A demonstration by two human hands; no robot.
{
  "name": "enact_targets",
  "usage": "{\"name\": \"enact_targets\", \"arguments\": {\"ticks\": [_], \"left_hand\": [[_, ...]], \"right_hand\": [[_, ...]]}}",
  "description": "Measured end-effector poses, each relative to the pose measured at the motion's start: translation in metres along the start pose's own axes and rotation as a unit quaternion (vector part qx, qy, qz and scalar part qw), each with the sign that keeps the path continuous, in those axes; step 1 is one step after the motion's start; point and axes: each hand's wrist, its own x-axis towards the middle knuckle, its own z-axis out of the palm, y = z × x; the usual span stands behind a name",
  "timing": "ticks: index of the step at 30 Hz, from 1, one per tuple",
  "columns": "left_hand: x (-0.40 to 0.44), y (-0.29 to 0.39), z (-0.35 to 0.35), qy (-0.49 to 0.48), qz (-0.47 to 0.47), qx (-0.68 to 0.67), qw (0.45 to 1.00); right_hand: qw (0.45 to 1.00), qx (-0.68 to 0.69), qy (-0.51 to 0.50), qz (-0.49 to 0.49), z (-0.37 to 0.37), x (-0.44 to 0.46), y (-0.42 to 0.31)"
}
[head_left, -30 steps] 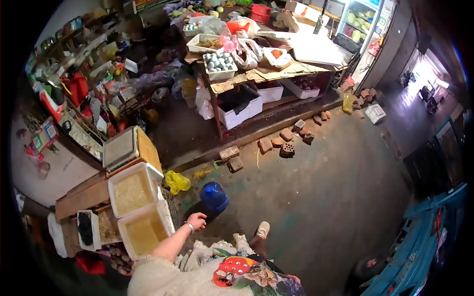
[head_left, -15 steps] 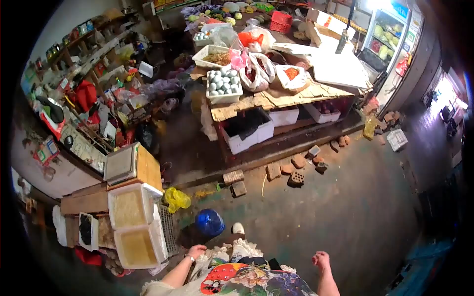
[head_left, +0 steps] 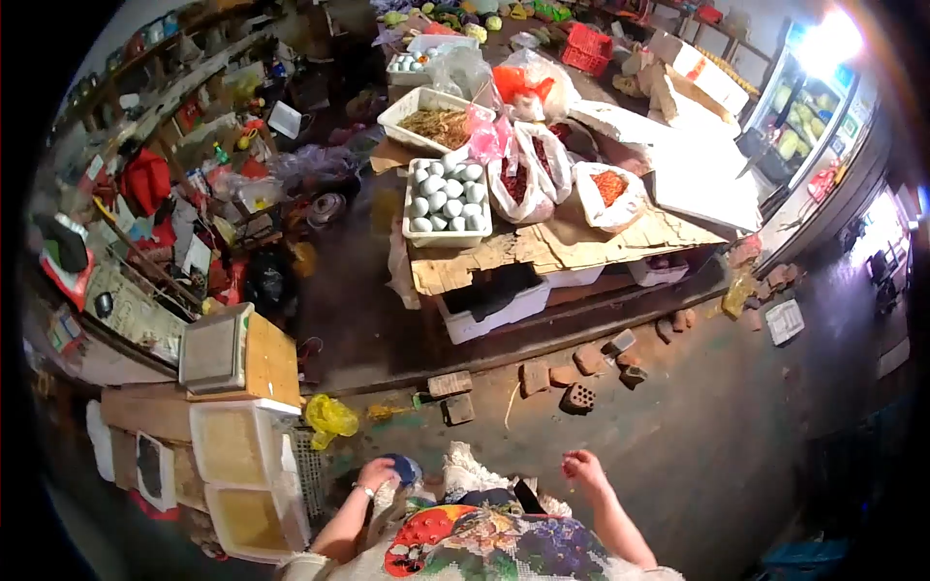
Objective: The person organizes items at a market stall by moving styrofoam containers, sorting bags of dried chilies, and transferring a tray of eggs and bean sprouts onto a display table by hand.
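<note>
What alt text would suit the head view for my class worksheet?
A bare left hand partly hides a blue container, contact unclear; the right hand is held out over the floor. Ahead, pale eggs in a tray and open bags stand on a cardboard-covered table; loose bricks lie in front.

Can see only part of the blue jug (head_left: 408, 469), screened by the left hand (head_left: 376, 473) and patterned garment (head_left: 460, 547). Cannot tell touch from mere overlap there. Cannot follow the garment past the bottom edge, nor make out small, blurred goods (head_left: 155, 33) at upper left.
</note>
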Motion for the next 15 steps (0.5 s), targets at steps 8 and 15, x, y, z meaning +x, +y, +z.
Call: {"name": "enact_targets", "arguments": {"ticks": [8,15], "left_hand": [[0.0,0.042,0.006,0.145,-0.032,-0.032,0.988],[-0.05,-0.062,0.017,0.263,-0.235,0.144,0.924]], "right_hand": [[0.991,-0.081,-0.063,-0.091,0.016,0.117,-0.158],[0.971,0.018,-0.098,-0.215,0.052,0.233,-0.339]]}}
